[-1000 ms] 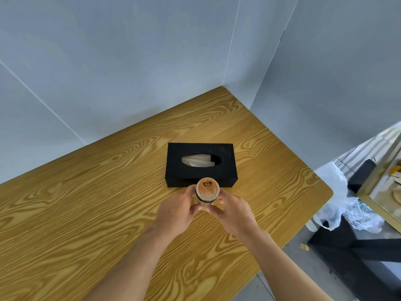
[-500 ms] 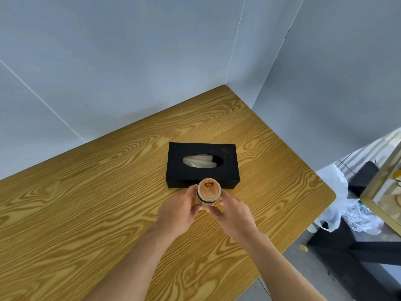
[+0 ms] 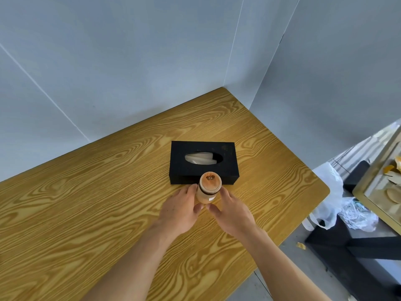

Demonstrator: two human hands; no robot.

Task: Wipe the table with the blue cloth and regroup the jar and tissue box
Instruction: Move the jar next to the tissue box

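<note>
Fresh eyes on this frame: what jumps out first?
Two bare hands, left hand and right hand, cup a small upright jar with a wooden lid, mid-table. Right behind it sits a black tissue box, a white tissue showing in its slot. The wood-grain table fills the view.

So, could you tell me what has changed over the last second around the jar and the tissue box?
Very little. Both hands have loosened: the left hand and right hand now sit a little more open beside the jar, with the right thumb drawn off it. The jar stays upright against the front of the tissue box, which has not moved on the table.
</note>
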